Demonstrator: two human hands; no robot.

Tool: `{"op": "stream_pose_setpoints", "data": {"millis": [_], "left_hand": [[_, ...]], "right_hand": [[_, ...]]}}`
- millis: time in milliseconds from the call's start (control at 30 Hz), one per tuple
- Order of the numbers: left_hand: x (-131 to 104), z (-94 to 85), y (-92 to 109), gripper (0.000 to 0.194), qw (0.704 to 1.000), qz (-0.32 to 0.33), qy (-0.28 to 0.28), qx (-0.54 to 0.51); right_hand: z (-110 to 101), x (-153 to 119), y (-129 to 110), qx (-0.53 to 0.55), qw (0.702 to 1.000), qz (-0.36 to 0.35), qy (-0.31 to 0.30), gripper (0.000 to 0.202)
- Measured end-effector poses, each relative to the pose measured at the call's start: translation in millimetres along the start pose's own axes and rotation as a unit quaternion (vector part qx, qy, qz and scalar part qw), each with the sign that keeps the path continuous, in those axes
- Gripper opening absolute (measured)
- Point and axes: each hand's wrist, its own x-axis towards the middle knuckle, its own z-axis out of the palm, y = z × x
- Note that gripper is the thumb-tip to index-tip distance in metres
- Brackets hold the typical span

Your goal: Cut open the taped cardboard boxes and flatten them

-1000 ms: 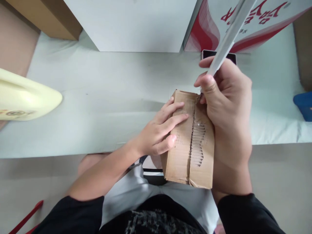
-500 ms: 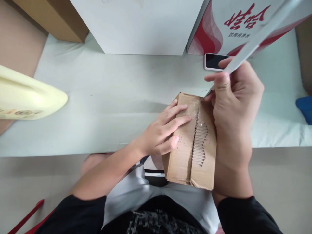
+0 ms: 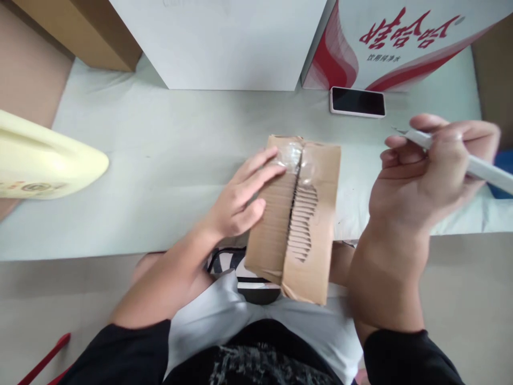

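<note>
A small brown cardboard box (image 3: pixel 272 230) rests across the bench edge and above my lap, its long side towards me. A gap runs down its top seam, with torn, ridged cardboard beside it and shiny clear tape at the far end. My left hand (image 3: pixel 244 200) holds the box from the left, fingers over its top face. Off to the right and raised, my right hand (image 3: pixel 433 166) is closed around a slim white craft knife (image 3: pixel 487 172). Its thin metal tip points left, apart from the box.
A phone (image 3: pixel 358 101) lies in front of a red and white carton (image 3: pixel 385 75). Beside that stands a large white box (image 3: pixel 232 48). A pale yellow object (image 3: pixel 52 160) juts in from the left, and a blue item (image 3: pixel 505 160) is partly behind my right hand.
My right hand has moved away from the box's far end to the right with the knife. The box and my left hand have shifted left and slightly away from me.
</note>
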Motion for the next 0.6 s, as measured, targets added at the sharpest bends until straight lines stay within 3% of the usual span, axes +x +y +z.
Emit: {"op": "stream_pose_setpoints", "data": {"millis": [133,233,300,433,533,600], "left_hand": [[-4.0,-20.7,-21.1,0.061,0.989,-0.142,0.051,0.003],[-7.6,-23.2,-34.5,0.076,0.967,-0.246,0.074,-0.007],[-8.2,-20.3,-38.1,0.078,0.96,-0.265,0.081,-0.049],[-4.8,-13.4,-36.0,0.08,0.957,-0.239,0.077,-0.143],[-2.6,-11.1,-33.9,0.086,0.951,-0.248,0.078,-0.165],[-2.5,-11.7,-33.6,0.078,0.933,-0.288,0.103,-0.188]], "right_hand": [[-11.7,3.3,38.4,-0.026,0.998,0.056,-0.008,0.01],[-19.3,2.4,63.5,-0.066,0.994,0.071,-0.043,0.01],[-21.2,-0.4,73.6,-0.095,0.99,0.091,-0.051,0.012],[-16.5,-10.4,81.1,-0.113,0.978,0.154,-0.079,0.016],[-13.7,-15.4,84.0,-0.11,0.977,0.136,-0.125,0.017],[-16.6,-14.5,88.2,-0.118,0.978,0.118,-0.128,0.017]]}}
